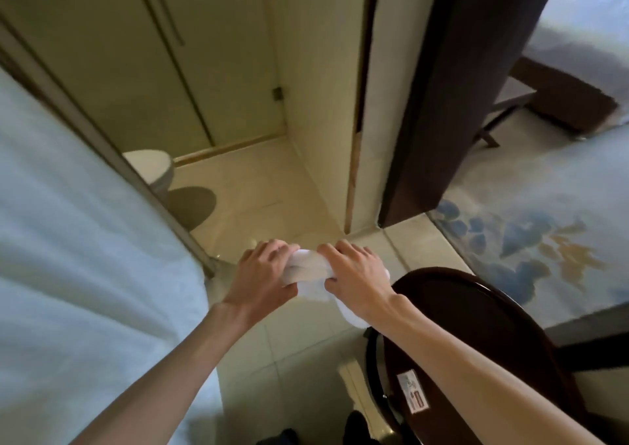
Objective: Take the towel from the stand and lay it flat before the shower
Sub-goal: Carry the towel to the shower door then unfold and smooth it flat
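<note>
Towel status: the bunched white cloth towel [308,267] is held up in the air between both hands, over the pale beige tiled floor [258,206], nowhere near flat yet. The left hand [263,274] is wrapped round its left end, grip closed on the cloth with fingers curled over the top. The right hand [357,274] is clamped on the right end the same way, thumb tucked underneath. A loose tail of the towel is left hanging below the right wrist, just beside the far-left edge of the round dark brown glossy stand [476,325]; whether it's touching the stand can't be told. A small white-and-red sticker [413,395] is stuck on the near side of the stand.

Further off, a frosted glass shower door [136,53] is seen at the far left, with a white toilet [153,169] partly hidden behind a pale blue blurry panel [68,240] that fills the near left. A dark brown door [459,87] is stood open on the right, and past it a pale carpet with blue and orange blotches [527,240] and a bed with white bedding [585,19] can be made out.
</note>
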The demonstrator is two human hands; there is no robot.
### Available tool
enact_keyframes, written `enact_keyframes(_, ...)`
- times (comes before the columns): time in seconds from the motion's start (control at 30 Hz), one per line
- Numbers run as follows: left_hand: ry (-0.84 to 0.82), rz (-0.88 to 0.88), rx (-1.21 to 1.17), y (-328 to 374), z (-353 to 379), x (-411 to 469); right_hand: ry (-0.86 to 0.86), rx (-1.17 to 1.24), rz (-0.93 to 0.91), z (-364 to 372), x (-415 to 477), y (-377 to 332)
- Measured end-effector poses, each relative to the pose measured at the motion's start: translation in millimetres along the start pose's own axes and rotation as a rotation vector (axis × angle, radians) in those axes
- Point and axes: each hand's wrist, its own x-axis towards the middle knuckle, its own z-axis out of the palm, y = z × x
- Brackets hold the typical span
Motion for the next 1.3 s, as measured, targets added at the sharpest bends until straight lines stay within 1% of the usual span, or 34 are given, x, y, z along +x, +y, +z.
enact_keyframes(0.13,-0.001,-0.140,0.023,-10,-6,-36,-0.079,0.011,-0.111,15,8,-21)
enact_keyframes(0.23,-0.012,-0.194,0.037,-18,-7,-57,-0.105,0.005,-0.163,26,9,-35)
enact_keyframes(0.4,0.029,-0.252,0.031,-32,-11,-82,-0.146,0.001,-0.211,36,11,-59)
enact_keyframes(0.57,0.056,-0.265,0.032,-44,-16,-87,-0.142,-0.021,-0.227,36,19,-72)
enact_keyframes(0.93,0.098,-0.274,0.014,-75,-27,-56,-0.095,-0.091,-0.239,19,62,-84)
enact_keyframes(1.3,0.122,-0.229,0.004,-115,-12,26,-0.054,-0.076,-0.240,19,149,-47)
